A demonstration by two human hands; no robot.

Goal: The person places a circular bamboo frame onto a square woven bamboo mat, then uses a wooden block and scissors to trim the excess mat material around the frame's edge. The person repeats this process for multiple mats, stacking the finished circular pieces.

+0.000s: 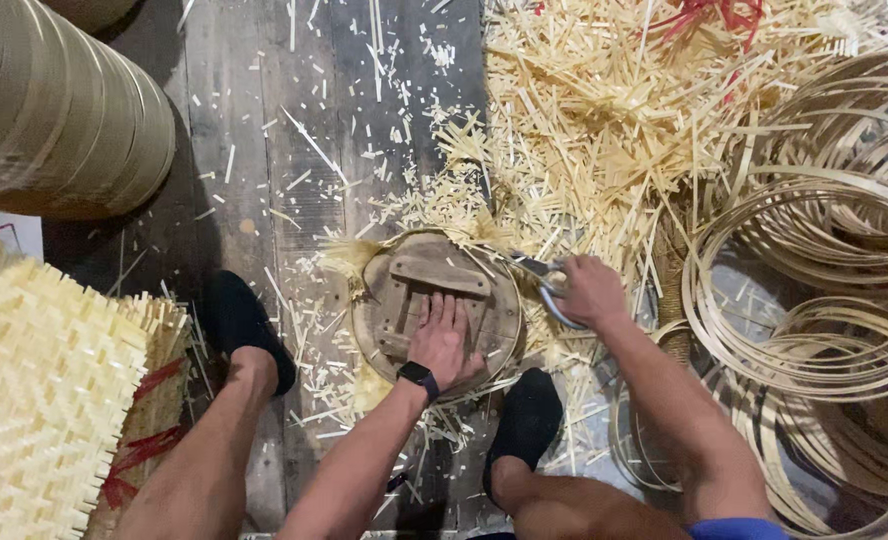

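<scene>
Your left hand [442, 340] lies flat, fingers spread and gripping nothing, pressing down on a round wooden disc [434, 300] that sits on the plank floor [254, 150] between your feet. Woven straw edges stick out from beneath the disc. Your right hand [589, 290] is clenched around the handles of a pair of scissors [544, 275], blades pointing at the disc's upper right rim (blade gap not discernible). Cut straw scraps [584, 110] litter the floor beyond. Coiled strips [824, 290] lie right; a woven mat [34, 390] lies left.
</scene>
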